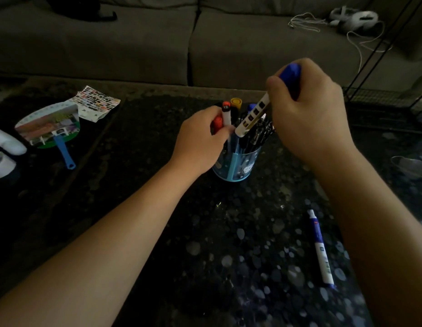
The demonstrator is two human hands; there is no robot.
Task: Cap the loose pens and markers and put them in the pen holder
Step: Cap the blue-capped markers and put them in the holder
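A round blue pen holder (238,167) stands mid-table, crowded with several pens and markers. My right hand (311,114) grips a white marker with a blue cap (253,115), tilted, its lower end at the holder's mouth. My left hand (200,142) rests against the holder's left rim, fingers pinching an upright white marker with a red-orange cap (226,114) among the others. A yellow-capped marker (236,103) sticks up behind. One blue-and-white pen (321,249) lies loose on the table, near right.
The dark speckled table (158,232) carries a paper hand fan with a blue handle (51,128) and a printed sheet (96,102) at the left, white objects (4,149) at the far left edge. A grey sofa (205,38) with cables (346,27) lies behind; a wire rack (382,67) stands right.
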